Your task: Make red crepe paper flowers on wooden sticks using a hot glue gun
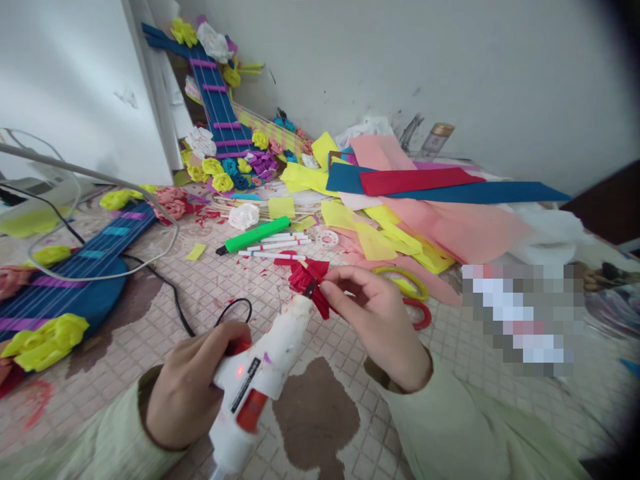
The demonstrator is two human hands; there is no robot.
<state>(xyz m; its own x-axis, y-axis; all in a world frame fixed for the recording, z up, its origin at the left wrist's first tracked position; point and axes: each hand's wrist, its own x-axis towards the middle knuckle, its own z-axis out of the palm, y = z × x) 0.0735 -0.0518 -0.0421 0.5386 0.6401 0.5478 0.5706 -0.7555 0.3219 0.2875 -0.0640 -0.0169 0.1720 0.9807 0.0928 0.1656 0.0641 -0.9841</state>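
Note:
My left hand point(187, 383) is wrapped round the handle of a white glue gun point(265, 370) with a red trigger. Its nozzle points up at a red paper flower point(311, 280). My right hand point(370, 313) pinches that flower between thumb and fingers, holding it just above the tiled cloth. The gun's tip touches the flower's underside. A black cord point(235, 310) loops away from the gun toward the left.
A green marker point(255, 235) and white pens point(277, 248) lie beyond the flower. Coloured paper sheets point(425, 200) pile at right, with scissors handles point(413, 297) beside my right hand. Blue paper guitars decorated with flowers stand at the back point(215, 100) and lie at left point(75, 267).

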